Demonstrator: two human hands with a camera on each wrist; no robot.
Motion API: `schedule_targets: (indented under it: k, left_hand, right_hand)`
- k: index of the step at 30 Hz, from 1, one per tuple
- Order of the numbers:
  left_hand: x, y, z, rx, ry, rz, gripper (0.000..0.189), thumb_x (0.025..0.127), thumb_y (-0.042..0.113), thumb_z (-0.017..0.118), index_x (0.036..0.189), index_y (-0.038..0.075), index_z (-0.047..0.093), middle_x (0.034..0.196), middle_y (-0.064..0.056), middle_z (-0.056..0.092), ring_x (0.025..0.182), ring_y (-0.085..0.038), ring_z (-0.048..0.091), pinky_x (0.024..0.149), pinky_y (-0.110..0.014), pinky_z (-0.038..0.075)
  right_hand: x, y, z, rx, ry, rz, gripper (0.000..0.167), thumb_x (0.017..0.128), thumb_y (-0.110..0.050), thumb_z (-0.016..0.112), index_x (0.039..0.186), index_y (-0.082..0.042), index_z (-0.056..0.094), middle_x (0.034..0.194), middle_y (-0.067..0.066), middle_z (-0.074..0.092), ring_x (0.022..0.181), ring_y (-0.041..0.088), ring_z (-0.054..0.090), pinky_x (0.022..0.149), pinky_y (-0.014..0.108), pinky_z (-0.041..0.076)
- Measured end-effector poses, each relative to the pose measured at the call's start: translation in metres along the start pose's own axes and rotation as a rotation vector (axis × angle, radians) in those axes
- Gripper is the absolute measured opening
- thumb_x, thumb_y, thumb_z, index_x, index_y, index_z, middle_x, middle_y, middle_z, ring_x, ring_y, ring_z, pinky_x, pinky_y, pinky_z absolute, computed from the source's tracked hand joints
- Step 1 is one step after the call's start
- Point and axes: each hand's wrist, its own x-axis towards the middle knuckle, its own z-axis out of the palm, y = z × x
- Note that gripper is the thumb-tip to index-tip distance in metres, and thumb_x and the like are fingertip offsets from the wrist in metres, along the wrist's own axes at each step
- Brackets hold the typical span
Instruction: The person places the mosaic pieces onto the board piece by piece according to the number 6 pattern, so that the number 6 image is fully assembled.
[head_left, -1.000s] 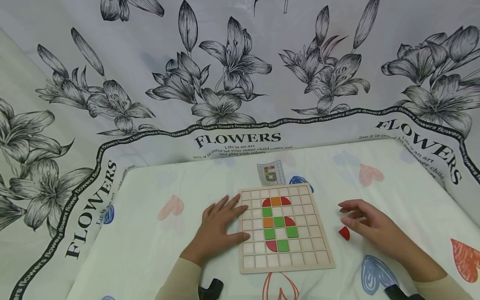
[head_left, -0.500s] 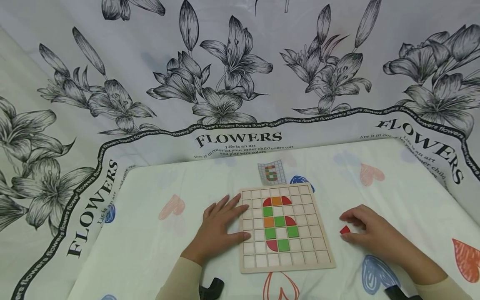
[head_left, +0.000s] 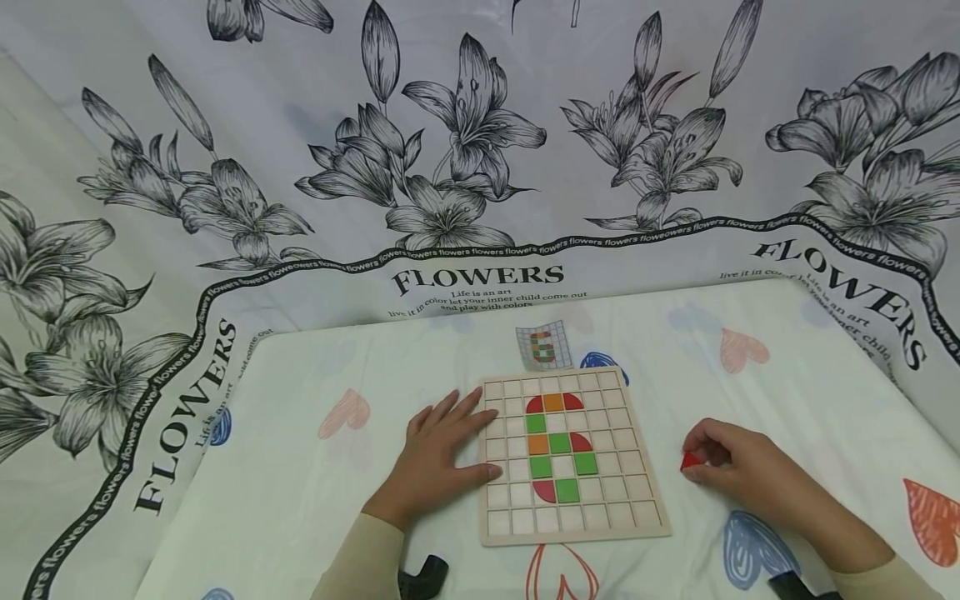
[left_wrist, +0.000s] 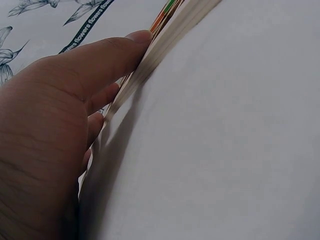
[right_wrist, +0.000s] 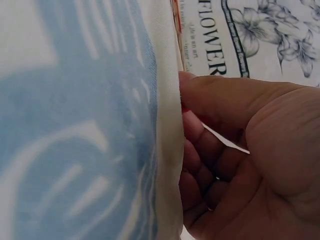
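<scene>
A square wooden grid board (head_left: 637, 518) lies on the table, its middle cells filled with several red, orange and green tiles (head_left: 559, 442). Along its left edge rests my left hand (head_left: 427, 462), fingers spread, with the thumb and a fingertip touching the rim. The left wrist view shows that thumb lying on the edge of the board. To the right of the board, my right hand (head_left: 757, 471) pinches a red quarter-round tile (head_left: 689, 460) between thumb and index finger, at the tablecloth. In the right wrist view only a sliver of red shows beside the thumb.
A small printed card (head_left: 522, 353) with a coloured grid pattern lies just behind the board. The white tablecloth (head_left: 277, 467) carries printed hearts. Behind the table hangs a flower-printed curtain (head_left: 337, 225). Black straps (head_left: 426, 578) show near both wrists.
The right hand has lowered its fingers onto the loose red tile and closed thumb and index finger on it. My left hand and the board have stayed in place.
</scene>
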Motion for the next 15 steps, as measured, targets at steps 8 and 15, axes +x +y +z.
schedule_targets:
  k: [8, 15]
  left_hand:
    - [-0.0004, -0.0011, 0.0002, -0.008, -0.002, 0.003, 0.081, 0.091, 0.074, 0.07, 0.163, 0.039, 0.054, 0.177, 0.02, 0.022, 0.164, -0.014, 0.009, 0.126, -0.053, 0.006]
    - [-0.0006, 0.0003, -0.0008, -0.014, -0.007, -0.002, 0.081, 0.091, 0.074, 0.07, 0.163, 0.039, 0.054, 0.177, 0.02, 0.022, 0.165, -0.015, 0.01, 0.127, -0.054, 0.005]
  right_hand:
    - [-0.0005, -0.004, 0.0011, 0.066, 0.037, -0.064, 0.025, 0.091, -0.01, 0.089, 0.1, -0.024, 0.07, 0.085, -0.018, 0.064, 0.076, 0.006, 0.06, 0.068, 0.021, 0.05]
    - [0.0005, -0.0082, -0.0008, 0.137, 0.033, -0.03, 0.024, 0.092, -0.005, 0.088, 0.108, -0.018, 0.075, 0.094, -0.008, 0.074, 0.083, 0.008, 0.068, 0.074, 0.02, 0.054]
